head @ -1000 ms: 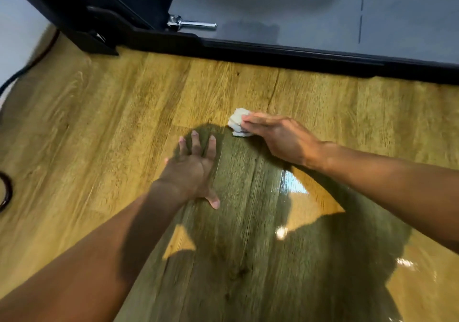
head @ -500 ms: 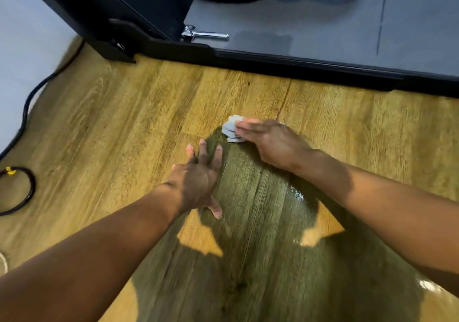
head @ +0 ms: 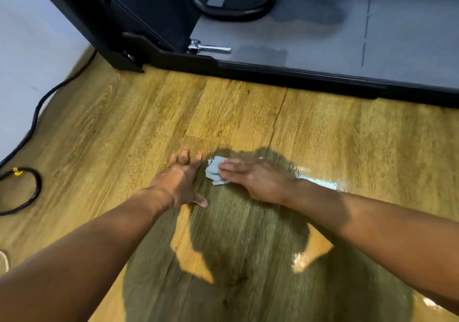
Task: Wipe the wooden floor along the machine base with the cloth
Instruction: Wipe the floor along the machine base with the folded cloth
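**Floor strip beside machine base: contents, largest first**

1. Wooden floor (head: 124, 128): honey-toned planks with visible grain and straight seams. A glossy patch (head: 320, 184) shines just right of the right wrist, and a broad dark shadow lies over the near boards.
2. Machine base (head: 298, 76): a long, low black edge, matt and hard-looking, running across the far side of the floor. It borders a flat grey deck (head: 323, 36) marked with darker damp-looking blotches.
3. Black housing (head: 139, 11): a boxy, smooth-sided body rising at the base's left end.
4. Wall (head: 29, 48): pale and plain, at far left.
5. Black cable (head: 34, 123): round and rubbery, trailing along the wall foot to a coiled loop (head: 37, 192).
6. Left hand (head: 180, 182): palm down on the boards, fingers straight and spread, holding nothing.
7. Right hand (head: 258, 177): fingers straight and close together, pressing flat on the cloth; nothing is pinched.
8. Cloth (head: 213, 172): a small, crumpled pale blue-grey wad. It lies on the floor under the right fingertips, just beside the left hand and well short of the base.
9. Chrome pin (head: 211, 48): a short, polished cylinder lying on the deck at the housing's corner.
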A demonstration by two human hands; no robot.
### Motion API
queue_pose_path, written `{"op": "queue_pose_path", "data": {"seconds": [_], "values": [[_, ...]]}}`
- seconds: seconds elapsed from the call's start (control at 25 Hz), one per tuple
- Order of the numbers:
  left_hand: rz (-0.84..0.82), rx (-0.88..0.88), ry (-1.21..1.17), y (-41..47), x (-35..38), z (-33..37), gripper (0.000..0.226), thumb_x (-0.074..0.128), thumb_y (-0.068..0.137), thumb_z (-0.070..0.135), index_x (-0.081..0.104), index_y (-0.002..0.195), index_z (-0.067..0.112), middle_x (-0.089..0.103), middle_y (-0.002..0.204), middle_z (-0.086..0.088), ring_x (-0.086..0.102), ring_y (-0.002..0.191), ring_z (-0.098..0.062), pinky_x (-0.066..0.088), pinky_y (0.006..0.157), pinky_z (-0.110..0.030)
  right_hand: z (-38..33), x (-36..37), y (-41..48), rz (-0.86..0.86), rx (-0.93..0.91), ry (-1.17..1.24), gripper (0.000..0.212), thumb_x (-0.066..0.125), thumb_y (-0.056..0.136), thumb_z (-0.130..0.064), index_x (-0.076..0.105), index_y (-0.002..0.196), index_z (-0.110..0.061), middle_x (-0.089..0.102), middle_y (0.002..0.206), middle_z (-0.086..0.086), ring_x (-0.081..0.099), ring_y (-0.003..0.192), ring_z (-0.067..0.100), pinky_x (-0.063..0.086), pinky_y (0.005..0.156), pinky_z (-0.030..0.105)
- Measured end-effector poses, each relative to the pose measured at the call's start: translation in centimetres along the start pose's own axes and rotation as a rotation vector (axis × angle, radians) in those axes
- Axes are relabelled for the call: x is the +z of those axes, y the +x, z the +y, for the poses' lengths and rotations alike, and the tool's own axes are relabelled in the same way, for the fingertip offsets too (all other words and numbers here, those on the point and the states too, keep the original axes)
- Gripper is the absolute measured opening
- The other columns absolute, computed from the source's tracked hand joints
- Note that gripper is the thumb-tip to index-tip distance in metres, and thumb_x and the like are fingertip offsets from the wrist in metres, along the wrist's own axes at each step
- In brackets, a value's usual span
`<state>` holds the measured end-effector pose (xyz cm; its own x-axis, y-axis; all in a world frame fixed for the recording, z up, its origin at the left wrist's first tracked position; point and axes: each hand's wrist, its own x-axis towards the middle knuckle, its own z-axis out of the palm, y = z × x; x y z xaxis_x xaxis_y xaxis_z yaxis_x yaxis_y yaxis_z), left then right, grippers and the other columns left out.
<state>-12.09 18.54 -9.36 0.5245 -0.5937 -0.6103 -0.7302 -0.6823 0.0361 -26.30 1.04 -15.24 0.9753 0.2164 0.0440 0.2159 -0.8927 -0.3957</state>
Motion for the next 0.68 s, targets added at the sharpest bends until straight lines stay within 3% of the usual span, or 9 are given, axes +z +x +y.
{"op": "queue_pose_path", "data": {"seconds": [0.04, 0.16, 0.24, 0.28, 0.4, 0.48, 0.52, 0.6, 0.68], "values": [[0.005, -0.017, -0.015, -0.2, 0.3, -0.2, 0.124, 0.078, 0.065, 0.057, -0.007, 0.152, 0.030, -0.020, 0.158, -0.006, -0.008, 0.145, -0.032, 0.022, 0.114, -0.050, 0.8, -0.7, 0.4, -0.029, 0.005, -0.016, 0.053, 0.057, 0.090, -0.005, 0.046, 0.137, -0.026, 0.040, 0.146, -0.005, 0.040, 0.134, 0.017, 0.030, 0.110, 0.038], [0.020, -0.001, -0.060, -0.7, 0.6, -0.6, 0.122, 0.078, 0.066, 0.056, -0.004, 0.152, 0.030, -0.017, 0.158, -0.008, -0.009, 0.145, -0.033, 0.020, 0.114, -0.052, 2.9, -3.0, 2.3, 0.058, 0.387, 0.049, 0.052, 0.026, 0.094, -0.005, 0.040, 0.141, -0.023, 0.032, 0.151, -0.002, 0.035, 0.137, 0.019, 0.028, 0.114, 0.043], [0.005, 0.025, -0.066, -0.6, 0.6, -1.0, 0.125, 0.081, 0.064, 0.050, -0.005, 0.152, 0.030, -0.020, 0.157, -0.007, -0.011, 0.144, -0.033, 0.017, 0.116, -0.052, 1.3, -2.8, 2.4, 0.088, 0.489, 0.047, 0.058, 0.014, 0.091, -0.009, 0.036, 0.143, -0.021, 0.028, 0.153, 0.004, 0.033, 0.138, 0.024, 0.027, 0.114, 0.043], [-0.010, 0.031, -0.043, -0.5, 0.5, -1.1, 0.127, 0.083, 0.063, 0.047, -0.006, 0.152, 0.030, -0.020, 0.157, -0.008, -0.012, 0.144, -0.034, 0.015, 0.116, -0.052, -0.7, -2.2, 1.6, 0.055, 0.449, 0.050, 0.053, 0.019, 0.094, -0.011, 0.037, 0.143, -0.022, 0.032, 0.152, 0.006, 0.038, 0.135, 0.026, 0.032, 0.111, 0.042], [-0.029, 0.028, 0.060, -0.1, 0.7, -1.2, 0.130, 0.084, 0.062, 0.045, -0.008, 0.151, 0.025, -0.017, 0.157, -0.013, -0.007, 0.143, -0.040, 0.016, 0.116, -0.048, -7.7, 0.2, -2.4, -0.057, 0.055, 0.055, 0.049, 0.035, 0.090, -0.012, 0.050, 0.135, -0.020, 0.046, 0.143, 0.007, 0.049, 0.127, 0.026, 0.043, 0.103, 0.039], [-0.045, 0.040, 0.107, 0.3, 0.6, -1.2, 0.131, 0.082, 0.062, 0.049, -0.011, 0.151, 0.025, -0.016, 0.157, -0.015, -0.003, 0.143, -0.042, 0.018, 0.114, -0.046, -7.6, 0.5, -3.0, -0.158, -0.255, 0.033, 0.051, 0.049, 0.085, -0.004, 0.052, 0.135, -0.018, 0.046, 0.143, 0.003, 0.044, 0.131, 0.021, 0.036, 0.107, 0.035], [-0.048, 0.045, 0.110, 0.3, 0.6, -1.2, 0.131, 0.081, 0.061, 0.051, -0.011, 0.151, 0.025, -0.015, 0.157, -0.014, -0.003, 0.143, -0.042, 0.019, 0.114, -0.046, -6.4, -0.2, -2.3, -0.215, -0.279, 0.025, 0.055, 0.052, 0.086, 0.000, 0.047, 0.138, -0.020, 0.041, 0.147, 0.000, 0.038, 0.136, 0.018, 0.030, 0.112, 0.033], [-0.031, 0.052, 0.110, 0.2, 0.5, -1.2, 0.131, 0.081, 0.061, 0.052, -0.011, 0.151, 0.026, -0.015, 0.157, -0.013, -0.003, 0.143, -0.041, 0.019, 0.114, -0.046, -4.0, -1.5, -0.4, -0.166, -0.028, 0.036, 0.056, 0.049, 0.092, -0.001, 0.040, 0.142, -0.026, 0.030, 0.152, -0.006, 0.026, 0.141, 0.012, 0.021, 0.116, 0.029], [-0.032, 0.047, 0.096, -0.2, 0.3, -1.4, 0.129, 0.083, 0.063, 0.046, -0.010, 0.151, 0.027, -0.015, 0.158, -0.011, -0.003, 0.144, -0.038, 0.019, 0.114, -0.046, -4.1, -1.6, 0.3, -0.047, 0.277, 0.066, 0.056, 0.044, 0.094, -0.004, 0.035, 0.144, -0.027, 0.025, 0.155, -0.007, 0.022, 0.142, 0.014, 0.023, 0.116, 0.033]]}}
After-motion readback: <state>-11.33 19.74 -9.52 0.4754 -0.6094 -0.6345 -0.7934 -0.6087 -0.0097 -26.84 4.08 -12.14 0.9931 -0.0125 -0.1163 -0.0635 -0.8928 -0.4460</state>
